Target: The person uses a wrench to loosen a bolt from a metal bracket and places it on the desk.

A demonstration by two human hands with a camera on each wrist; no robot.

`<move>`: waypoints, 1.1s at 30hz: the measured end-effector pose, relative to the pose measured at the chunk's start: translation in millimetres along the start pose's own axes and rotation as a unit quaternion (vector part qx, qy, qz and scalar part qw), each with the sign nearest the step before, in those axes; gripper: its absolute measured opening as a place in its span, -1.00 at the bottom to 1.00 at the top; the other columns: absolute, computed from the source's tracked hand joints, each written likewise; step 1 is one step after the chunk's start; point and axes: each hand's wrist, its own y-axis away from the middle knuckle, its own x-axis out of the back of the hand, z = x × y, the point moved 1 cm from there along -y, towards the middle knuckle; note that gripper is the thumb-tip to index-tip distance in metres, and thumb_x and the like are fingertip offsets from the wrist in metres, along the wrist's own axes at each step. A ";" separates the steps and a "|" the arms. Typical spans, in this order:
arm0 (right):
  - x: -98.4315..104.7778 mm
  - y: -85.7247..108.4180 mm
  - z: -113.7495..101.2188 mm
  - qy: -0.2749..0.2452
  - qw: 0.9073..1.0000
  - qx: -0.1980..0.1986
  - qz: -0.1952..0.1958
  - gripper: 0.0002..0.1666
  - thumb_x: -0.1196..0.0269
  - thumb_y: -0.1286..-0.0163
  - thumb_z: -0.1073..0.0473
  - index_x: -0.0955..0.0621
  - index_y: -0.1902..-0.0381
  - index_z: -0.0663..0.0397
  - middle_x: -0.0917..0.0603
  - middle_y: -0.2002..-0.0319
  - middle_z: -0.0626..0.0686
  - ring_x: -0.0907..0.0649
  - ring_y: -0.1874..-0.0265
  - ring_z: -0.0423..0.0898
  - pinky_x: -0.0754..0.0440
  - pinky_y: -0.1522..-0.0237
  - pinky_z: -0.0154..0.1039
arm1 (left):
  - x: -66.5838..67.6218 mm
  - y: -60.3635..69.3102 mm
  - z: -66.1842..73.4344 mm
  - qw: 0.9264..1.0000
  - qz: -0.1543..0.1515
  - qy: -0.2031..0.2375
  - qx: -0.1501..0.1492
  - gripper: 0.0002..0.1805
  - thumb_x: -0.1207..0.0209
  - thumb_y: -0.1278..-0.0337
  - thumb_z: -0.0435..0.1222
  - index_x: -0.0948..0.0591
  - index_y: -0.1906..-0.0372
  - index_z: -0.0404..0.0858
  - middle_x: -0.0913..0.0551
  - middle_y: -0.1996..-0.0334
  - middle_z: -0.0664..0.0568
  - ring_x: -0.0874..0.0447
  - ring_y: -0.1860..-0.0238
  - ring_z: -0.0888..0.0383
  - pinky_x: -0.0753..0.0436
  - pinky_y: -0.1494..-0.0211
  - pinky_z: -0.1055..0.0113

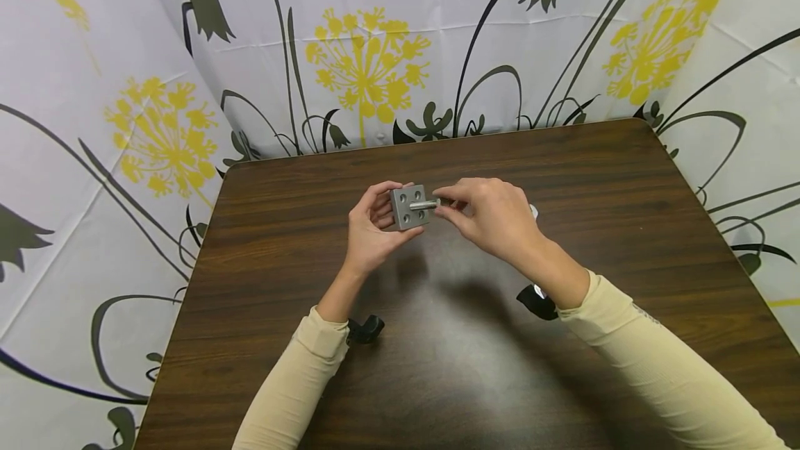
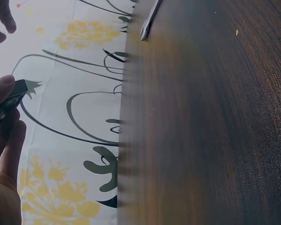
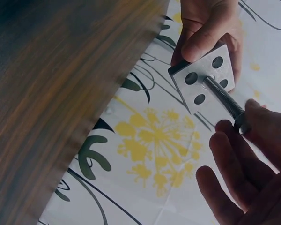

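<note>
Above the table, my left hand (image 1: 369, 231) grips a square grey metal block (image 1: 402, 217) by its edges, the thumb along the lower side. Several round holes show in the block's face. From its middle a threaded bolt (image 3: 225, 99) sticks out, its tip at or in the centre hole; how deep it sits is hidden. My right hand (image 1: 496, 217) pinches the bolt's head (image 3: 242, 125) between thumb and fingertips. In the left wrist view only part of the left hand (image 2: 7, 154) and the block (image 2: 14, 96) shows, at the left edge.
A shiny metal tool (image 2: 151, 21), perhaps a wrench, lies on the dark wooden table (image 1: 281, 228). Behind the right hand a small white thing (image 1: 534, 212) is partly hidden. Black wrist mounts (image 1: 367, 330) sit on both arms. A flowered curtain (image 1: 250, 54) hangs behind the table.
</note>
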 end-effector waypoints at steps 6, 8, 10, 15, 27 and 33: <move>0.2 1.7 1.6 0.001 1.000 0.022 0.017 -0.64 -0.46 -0.20 0.02 -0.75 0.03 -0.12 -0.73 0.30 -0.14 -0.63 0.47 -0.18 -0.49 0.59 -0.20 | -4.3 -0.4 18.5 1.000 -0.001 -0.006 0.006 -0.22 -0.43 0.46 -0.78 -0.44 -0.11 -0.54 -0.60 -0.07 -0.38 -0.67 -0.01 -0.12 -0.69 0.06 0.21; 0.7 2.0 1.3 -0.002 1.000 0.007 0.020 -0.64 -0.44 -0.21 -0.04 -0.75 0.04 -0.11 -0.74 0.35 -0.14 -0.65 0.49 -0.20 -0.48 0.63 -0.21 | -5.6 -0.7 24.0 1.000 -0.001 -0.008 0.007 -0.24 -0.42 0.44 -0.78 -0.44 -0.10 -0.55 -0.60 -0.06 -0.39 -0.68 0.00 -0.11 -0.69 0.06 0.21; 1.2 2.0 1.2 -0.003 1.000 -0.010 0.020 -0.66 -0.42 -0.23 -0.08 -0.76 0.07 -0.11 -0.73 0.41 -0.16 -0.65 0.51 -0.23 -0.47 0.65 -0.22 | -5.7 -0.7 24.6 1.000 -0.001 -0.009 0.006 -0.24 -0.43 0.43 -0.77 -0.44 -0.10 -0.54 -0.61 -0.07 -0.38 -0.67 0.00 -0.12 -0.69 0.06 0.21; 1.3 1.1 1.1 -0.003 1.000 0.000 0.021 -0.74 -0.44 -0.23 0.00 -0.78 0.14 -0.12 -0.73 0.42 -0.18 -0.61 0.56 -0.26 -0.46 0.65 -0.24 | -5.8 -1.4 23.9 1.000 -0.002 -0.004 0.003 -0.24 -0.42 0.44 -0.78 -0.44 -0.10 -0.54 -0.60 -0.07 -0.39 -0.66 -0.01 -0.16 -0.69 0.05 0.20; 1.8 1.8 0.3 -0.006 0.999 -0.022 0.029 -0.70 -0.42 -0.23 -0.08 -0.78 0.14 -0.09 -0.74 0.43 -0.17 -0.64 0.54 -0.27 -0.44 0.69 -0.24 | -3.7 -0.1 11.0 1.000 -0.002 -0.005 0.001 -0.20 -0.43 0.47 -0.78 -0.45 -0.12 -0.51 -0.61 -0.08 -0.36 -0.67 -0.01 -0.13 -0.69 0.06 0.20; 0.9 1.0 1.4 0.000 0.999 0.034 0.027 -0.72 -0.48 -0.18 0.07 -0.78 0.12 -0.14 -0.73 0.30 -0.17 -0.61 0.53 -0.22 -0.47 0.62 -0.23 | -0.3 0.7 -4.0 1.000 0.002 0.001 0.002 -0.17 -0.47 0.48 -0.75 -0.48 -0.14 -0.41 -0.63 -0.09 -0.23 -0.67 -0.03 -0.07 -0.69 0.06 0.20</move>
